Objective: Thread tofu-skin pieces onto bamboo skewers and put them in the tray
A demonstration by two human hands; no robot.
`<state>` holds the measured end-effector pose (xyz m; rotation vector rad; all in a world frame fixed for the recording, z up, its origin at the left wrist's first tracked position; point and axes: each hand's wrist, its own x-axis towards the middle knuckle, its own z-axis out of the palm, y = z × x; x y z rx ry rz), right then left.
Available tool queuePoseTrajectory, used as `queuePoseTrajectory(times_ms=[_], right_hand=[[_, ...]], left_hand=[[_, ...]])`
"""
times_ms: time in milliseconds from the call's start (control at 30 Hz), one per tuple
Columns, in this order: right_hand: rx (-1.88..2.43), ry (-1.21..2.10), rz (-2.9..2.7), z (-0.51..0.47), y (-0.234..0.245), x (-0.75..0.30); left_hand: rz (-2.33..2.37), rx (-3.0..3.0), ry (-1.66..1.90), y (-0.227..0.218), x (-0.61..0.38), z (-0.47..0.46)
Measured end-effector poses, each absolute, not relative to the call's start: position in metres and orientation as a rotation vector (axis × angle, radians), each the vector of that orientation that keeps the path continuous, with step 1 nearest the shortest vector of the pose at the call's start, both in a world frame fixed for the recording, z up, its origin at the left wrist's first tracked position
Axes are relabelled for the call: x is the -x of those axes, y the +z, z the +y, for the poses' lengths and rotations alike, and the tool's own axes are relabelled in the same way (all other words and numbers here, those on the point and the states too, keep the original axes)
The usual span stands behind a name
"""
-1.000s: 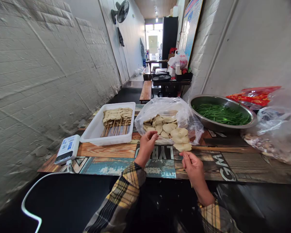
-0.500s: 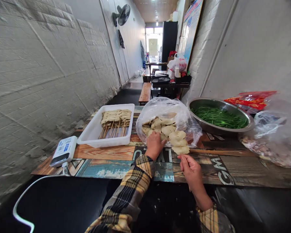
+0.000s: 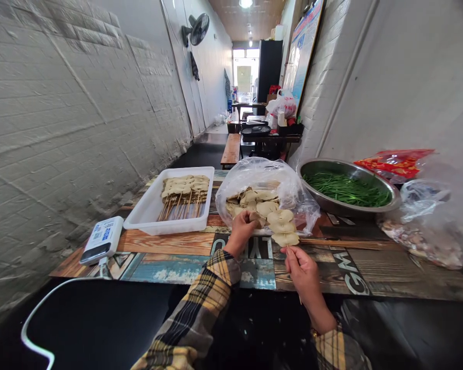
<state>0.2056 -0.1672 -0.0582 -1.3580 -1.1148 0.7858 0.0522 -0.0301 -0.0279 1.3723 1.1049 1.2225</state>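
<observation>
My right hand (image 3: 303,270) is closed around the lower stick of a skewer. Several pale, flat round slices (image 3: 283,227) are threaded on its upper end, which points away from me. At the near edge of an open clear plastic bag (image 3: 262,172), my left hand (image 3: 242,234) pinches a similar slice (image 3: 256,219), partly hidden by the fingers. More loose slices (image 3: 250,196) lie heaped inside the bag. To the left, a white plastic tray (image 3: 139,222) holds finished-looking skewers (image 3: 185,187) in a stack, sticks toward me.
A steel basin (image 3: 370,209) of long green vegetables (image 3: 345,187) stands right of the bag. Bare sticks (image 3: 347,244) lie in front of it. Farther right are plastic bags (image 3: 424,226). A white device (image 3: 102,240) with a cable sits at the left, near the wall.
My left hand has drawn back slightly from the heap, its fingers now pinched on a slice. My right hand keeps holding the skewer in nearly the same place.
</observation>
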Motion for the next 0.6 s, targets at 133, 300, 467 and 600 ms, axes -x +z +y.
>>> queuePoseTrajectory(times_ms=[133, 300, 467, 600], right_hand=[[1.353, 0.814, -1.187, -0.169, -0.055, -0.207], [1.339, 0.889, -1.288, -0.173, -0.054, -0.206], [1.309, 1.039, -1.511, -0.182, -0.044, -0.197], [1.311, 1.131, -1.660, -0.187, -0.033, -0.191]], left_hand=[[0.929, -1.148, 1.237, -0.019, -0.023, -0.047], [0.977, -1.048, 1.236, -0.020, 0.014, -0.068], [0.914, -1.048, 1.231, -0.027, 0.032, -0.078], [0.946, -0.991, 1.253, -0.030, 0.034, -0.079]])
